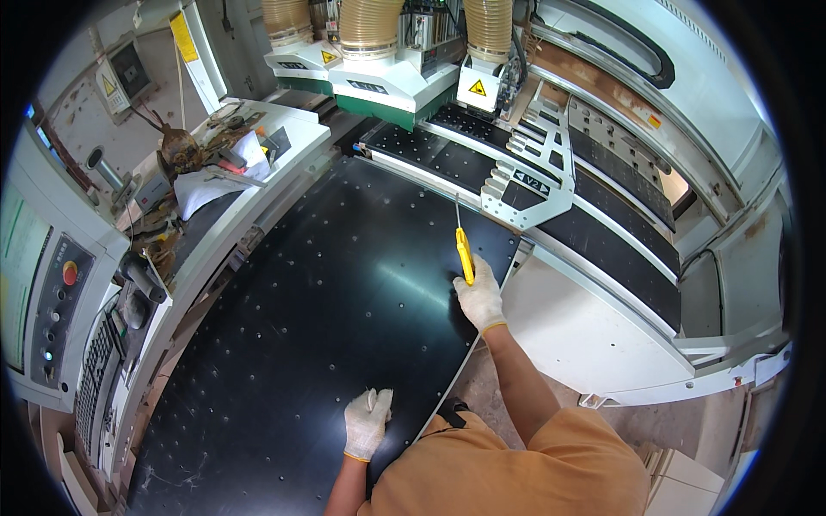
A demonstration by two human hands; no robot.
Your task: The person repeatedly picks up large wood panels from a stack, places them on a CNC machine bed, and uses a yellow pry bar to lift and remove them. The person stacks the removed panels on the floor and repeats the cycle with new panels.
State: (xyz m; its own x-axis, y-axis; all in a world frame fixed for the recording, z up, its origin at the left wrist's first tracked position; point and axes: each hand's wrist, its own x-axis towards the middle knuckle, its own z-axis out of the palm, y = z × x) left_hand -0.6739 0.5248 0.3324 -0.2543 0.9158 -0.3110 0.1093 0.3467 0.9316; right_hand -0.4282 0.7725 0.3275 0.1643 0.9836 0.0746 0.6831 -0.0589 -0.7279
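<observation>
Head view | my right hand (479, 298) gripped the yellow tool (465, 255) over the black table's (284, 297) far right, long axis pointing far | my left hand (368, 423), nearer and left, curled; couldn't tell if holding anything

Warning triangle (477, 89) on hood (479, 105), arrows (544, 187) on bracket (527, 207) (small labels (367, 86) unclear)

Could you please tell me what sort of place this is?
Probably a factory workshop with powered machinery. Signs are the wide ribbed hoses above white machine housings, the control panel with a red button, and the black work table dotted with small spots.
</observation>
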